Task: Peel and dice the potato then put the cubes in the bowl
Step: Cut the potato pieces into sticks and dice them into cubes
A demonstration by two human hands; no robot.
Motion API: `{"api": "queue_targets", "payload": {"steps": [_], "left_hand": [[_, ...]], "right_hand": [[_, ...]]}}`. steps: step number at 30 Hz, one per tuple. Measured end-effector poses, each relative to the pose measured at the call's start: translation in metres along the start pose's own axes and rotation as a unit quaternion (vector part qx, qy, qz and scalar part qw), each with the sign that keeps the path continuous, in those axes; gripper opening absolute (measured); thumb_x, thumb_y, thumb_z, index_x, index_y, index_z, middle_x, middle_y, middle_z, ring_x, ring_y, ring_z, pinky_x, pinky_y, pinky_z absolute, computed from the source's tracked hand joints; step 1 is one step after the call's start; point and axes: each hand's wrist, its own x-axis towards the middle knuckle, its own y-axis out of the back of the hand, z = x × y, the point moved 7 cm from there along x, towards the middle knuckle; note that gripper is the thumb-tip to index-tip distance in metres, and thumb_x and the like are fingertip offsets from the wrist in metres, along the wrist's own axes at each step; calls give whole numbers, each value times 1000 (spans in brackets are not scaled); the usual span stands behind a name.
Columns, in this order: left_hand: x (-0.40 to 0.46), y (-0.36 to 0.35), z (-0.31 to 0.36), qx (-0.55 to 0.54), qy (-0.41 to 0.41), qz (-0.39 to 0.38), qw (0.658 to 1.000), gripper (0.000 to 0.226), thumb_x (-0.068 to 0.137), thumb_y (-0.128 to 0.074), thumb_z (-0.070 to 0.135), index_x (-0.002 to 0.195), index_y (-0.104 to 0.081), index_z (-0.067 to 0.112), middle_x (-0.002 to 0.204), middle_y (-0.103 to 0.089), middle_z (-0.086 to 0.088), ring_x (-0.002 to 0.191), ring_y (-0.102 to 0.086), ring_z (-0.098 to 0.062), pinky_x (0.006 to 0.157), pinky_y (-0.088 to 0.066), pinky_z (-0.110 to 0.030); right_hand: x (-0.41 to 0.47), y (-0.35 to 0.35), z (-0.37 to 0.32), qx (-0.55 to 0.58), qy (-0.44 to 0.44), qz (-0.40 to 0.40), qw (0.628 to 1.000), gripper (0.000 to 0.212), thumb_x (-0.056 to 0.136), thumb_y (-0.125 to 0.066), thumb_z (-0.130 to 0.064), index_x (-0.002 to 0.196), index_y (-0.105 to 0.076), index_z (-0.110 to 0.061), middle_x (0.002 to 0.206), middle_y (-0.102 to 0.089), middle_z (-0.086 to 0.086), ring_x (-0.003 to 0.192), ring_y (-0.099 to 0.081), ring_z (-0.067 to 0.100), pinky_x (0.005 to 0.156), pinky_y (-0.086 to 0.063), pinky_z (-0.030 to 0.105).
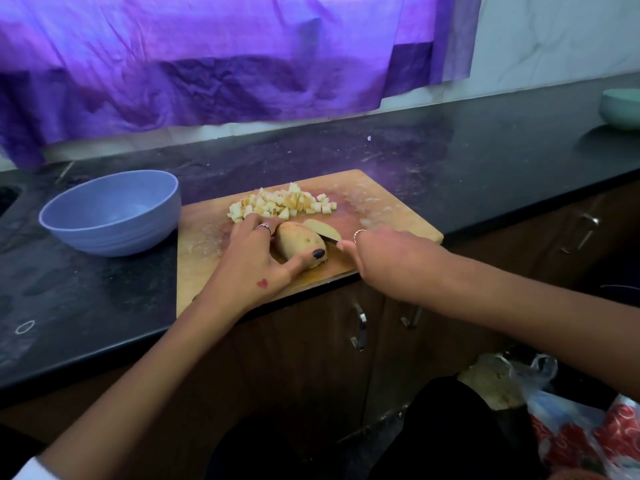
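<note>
A potato [300, 244] lies on the wooden cutting board [388, 209] near its front edge. My left hand [258, 259] grips it, thumb in front and fingers behind. A cut slice [323, 229] leans against the potato's right end. My right hand [372, 252] holds a knife [329, 239], whose blade shows between the slice and the potato; the handle is hidden in my fist. A pile of several pale potato cubes [282, 202] sits at the back of the board. The blue bowl [114, 211] stands left of the board and looks empty.
The board lies on a black counter [502, 168] whose front edge runs under my forearms. A pale green bowl [621, 109] stands at the far right. Purple sheeting hangs behind. Cabinet doors with metal handles [360, 327] are below, and plastic bags [561, 417] lie on the floor.
</note>
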Motion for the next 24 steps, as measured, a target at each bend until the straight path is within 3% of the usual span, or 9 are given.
{"api": "queue_targets", "payload": {"steps": [3, 6, 9, 12, 16, 24], "left_hand": [[0, 0, 0, -12, 6, -4, 1000, 110, 55, -40, 82, 143, -40, 16, 118, -39, 6, 121, -42, -16, 98, -35, -29], [0, 2, 0, -23, 8, -2, 1000, 113, 50, -39, 84, 143, -41, 20, 114, -37, 10, 118, -40, -12, 94, -35, -25], [-1, 3, -1, -35, 16, -9, 999, 107, 54, -46, 79, 144, -39, 22, 117, -37, 12, 117, -36, -7, 91, -31, -22], [-3, 4, -1, -49, 18, -8, 999, 107, 52, -45, 78, 143, -39, 25, 116, -38, 12, 118, -36, -8, 92, -31, -22], [-2, 4, -2, -61, 27, 0, 998, 91, 63, -57, 71, 141, -43, 26, 113, -38, 11, 119, -37, -9, 88, -31, -22], [-1, 1, -6, -59, 21, 17, 998, 82, 71, -66, 62, 140, -43, 25, 115, -39, 12, 121, -36, -9, 91, -33, -22]], "right_hand": [[9, 10, 15, -4, -15, 5, 1000, 36, 103, -27, -43, 87, -43, -15, 77, -43, 0, 72, -45, 18, 72, -37, 33], [14, 25, 34, 4, -42, 17, 999, 41, 103, -27, -44, 94, -50, -12, 83, -47, 6, 78, -46, 22, 71, -36, 30], [8, 33, 44, 42, -43, -4, 998, 53, 101, -25, -50, 88, -53, -7, 76, -55, 10, 60, -50, 23, 52, -38, 26], [0, 32, 35, 198, -34, -43, 979, 52, 99, -24, -55, 80, -49, -13, 52, -44, 1, 34, -37, 12, 35, -29, 16], [-6, 21, 7, 325, -32, -113, 938, 49, 98, -24, -58, 78, -42, -17, 45, -31, -5, 31, -20, 6, 34, -17, 10], [-3, 15, -7, 249, -41, -103, 962, 51, 99, -25, -55, 78, -47, -14, 49, -37, 0, 28, -27, 8, 34, -23, 11]]}}
